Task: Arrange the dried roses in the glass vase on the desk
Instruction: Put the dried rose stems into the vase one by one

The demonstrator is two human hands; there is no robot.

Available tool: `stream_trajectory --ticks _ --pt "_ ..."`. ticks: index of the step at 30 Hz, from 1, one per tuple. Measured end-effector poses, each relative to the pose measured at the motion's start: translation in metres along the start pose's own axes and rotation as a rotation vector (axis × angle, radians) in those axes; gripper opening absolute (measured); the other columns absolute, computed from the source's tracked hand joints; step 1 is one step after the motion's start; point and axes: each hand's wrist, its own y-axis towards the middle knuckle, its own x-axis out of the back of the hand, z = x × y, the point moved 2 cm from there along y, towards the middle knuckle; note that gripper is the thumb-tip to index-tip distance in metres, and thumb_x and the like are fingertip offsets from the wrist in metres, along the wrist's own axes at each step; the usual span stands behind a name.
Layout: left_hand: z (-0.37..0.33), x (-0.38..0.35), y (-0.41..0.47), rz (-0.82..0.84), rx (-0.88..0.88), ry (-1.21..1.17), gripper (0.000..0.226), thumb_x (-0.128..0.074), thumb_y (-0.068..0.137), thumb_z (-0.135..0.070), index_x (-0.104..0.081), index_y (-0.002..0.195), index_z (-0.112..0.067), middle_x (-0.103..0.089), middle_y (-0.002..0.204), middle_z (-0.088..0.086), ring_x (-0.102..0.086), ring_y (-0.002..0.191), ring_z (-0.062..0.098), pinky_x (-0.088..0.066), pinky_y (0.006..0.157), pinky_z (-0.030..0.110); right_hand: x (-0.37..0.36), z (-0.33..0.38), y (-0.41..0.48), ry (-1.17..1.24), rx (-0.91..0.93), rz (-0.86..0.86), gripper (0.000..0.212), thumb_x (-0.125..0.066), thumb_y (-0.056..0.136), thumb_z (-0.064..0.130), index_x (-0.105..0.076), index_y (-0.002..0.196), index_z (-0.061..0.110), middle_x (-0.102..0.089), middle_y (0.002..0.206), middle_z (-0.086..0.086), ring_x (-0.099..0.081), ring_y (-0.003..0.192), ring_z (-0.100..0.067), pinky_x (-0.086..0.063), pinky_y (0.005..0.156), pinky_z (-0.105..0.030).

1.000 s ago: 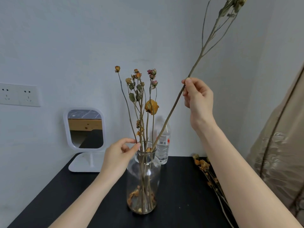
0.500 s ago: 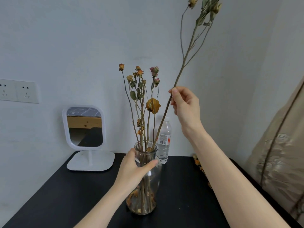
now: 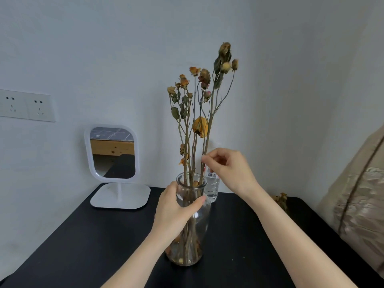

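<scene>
A clear glass vase [image 3: 199, 223] stands on the black desk [image 3: 83, 242], holding several dried roses [image 3: 187, 94] on thin stems. My left hand [image 3: 174, 213] wraps around the vase's neck and shoulder. My right hand [image 3: 230, 169] pinches the stem of the tallest dried rose [image 3: 225, 57] just above the vase's rim; that stem stands nearly upright with its lower end inside the vase. A large yellow rose [image 3: 200, 126] hangs among the stems.
A white standing mirror [image 3: 113, 152] is at the back left of the desk. A plastic water bottle [image 3: 212, 186] stands right behind the vase. More dried roses [image 3: 280, 199] lie at the desk's back right. A beige curtain [image 3: 357, 200] hangs at right; sockets [image 3: 27, 106] on the wall.
My right hand has come down along the tall rose and pushed it deeper into the vase, so it now stands almost upright. My left hand keeps its grip on the vase.
</scene>
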Motion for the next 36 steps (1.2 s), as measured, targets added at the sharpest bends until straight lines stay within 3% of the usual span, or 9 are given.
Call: stream_trajectory --ticks 4,12,16,21,29,32,34,36 --pt "0.000 0.000 -0.001 0.000 -0.002 -0.018 0.044 -0.063 0.054 -0.069 -0.046 0.089 -0.049 -0.058 0.100 -0.021 -0.052 0.099 0.001 -0.039 0.074 0.017 -0.007 -0.004 -0.005 -0.048 -0.009 0.066 0.016 -0.065 0.086 0.025 -0.071 0.077 0.013 -0.064 0.068 0.002 -0.052 0.059 -0.005 -0.042 0.054 -0.010" --pt "0.001 0.000 -0.001 -0.002 -0.007 -0.023 0.044 -0.064 0.054 -0.067 -0.049 0.089 -0.045 -0.061 0.098 -0.018 -0.055 0.097 0.003 -0.047 0.081 0.025 -0.017 -0.009 -0.006 -0.162 -0.069 0.180 0.015 -0.066 0.085 0.027 -0.072 0.076 0.016 -0.056 0.058 0.008 -0.046 0.048 -0.004 -0.036 0.050 -0.012" --pt "0.002 -0.001 0.000 -0.007 -0.005 -0.009 0.044 -0.064 0.053 -0.069 -0.048 0.088 -0.047 -0.060 0.097 -0.019 -0.055 0.097 0.002 -0.047 0.082 0.026 -0.017 -0.007 -0.003 -0.147 -0.056 0.100 0.015 -0.066 0.084 0.031 -0.071 0.078 0.018 -0.051 0.053 0.011 -0.047 0.043 0.000 -0.035 0.044 -0.010" --pt "0.003 -0.002 0.000 -0.015 0.001 0.002 0.046 -0.062 0.052 -0.072 -0.047 0.089 -0.049 -0.059 0.097 -0.021 -0.054 0.096 0.001 -0.043 0.074 0.018 -0.020 -0.007 -0.003 -0.141 -0.076 0.087 0.019 -0.065 0.085 0.030 -0.072 0.081 0.014 -0.058 0.063 0.003 -0.048 0.053 -0.007 -0.038 0.054 -0.018" --pt "-0.001 0.000 -0.002 -0.022 -0.010 -0.012 0.040 -0.065 0.055 -0.065 -0.050 0.086 -0.046 -0.061 0.093 -0.021 -0.055 0.094 0.000 -0.039 0.069 0.014 -0.018 -0.009 -0.007 -0.136 -0.086 0.058 0.021 -0.066 0.085 0.032 -0.072 0.085 0.012 -0.050 0.058 0.008 -0.043 0.051 -0.006 -0.032 0.049 -0.012" --pt "-0.004 -0.001 -0.004 -0.039 -0.017 0.018 0.041 -0.066 0.058 -0.062 -0.052 0.091 -0.042 -0.058 0.099 -0.019 -0.051 0.104 0.008 -0.044 0.082 0.022 -0.013 -0.010 -0.012 -0.078 -0.084 -0.002 0.018 -0.067 0.083 0.033 -0.069 0.081 0.015 -0.049 0.056 0.009 -0.042 0.049 -0.005 -0.035 0.044 -0.008" --pt "-0.003 0.000 -0.009 -0.069 0.005 0.029 0.058 -0.068 0.060 -0.060 -0.051 0.109 -0.034 -0.054 0.113 -0.013 -0.045 0.115 0.012 -0.043 0.096 0.035 -0.008 -0.013 -0.015 -0.018 -0.094 -0.030 0.021 -0.067 0.083 0.033 -0.069 0.079 0.013 -0.051 0.056 0.005 -0.042 0.049 -0.006 -0.036 0.045 -0.009" --pt "-0.002 0.001 -0.017 -0.139 0.040 -0.005 0.074 -0.073 0.062 -0.054 -0.043 0.125 -0.028 -0.047 0.127 -0.011 -0.039 0.121 0.010 -0.039 0.101 0.034 -0.003 -0.017 -0.020 -0.005 -0.109 -0.040 0.023 -0.064 0.084 0.034 -0.070 0.079 0.013 -0.051 0.056 0.002 -0.042 0.048 -0.005 -0.036 0.046 -0.009"
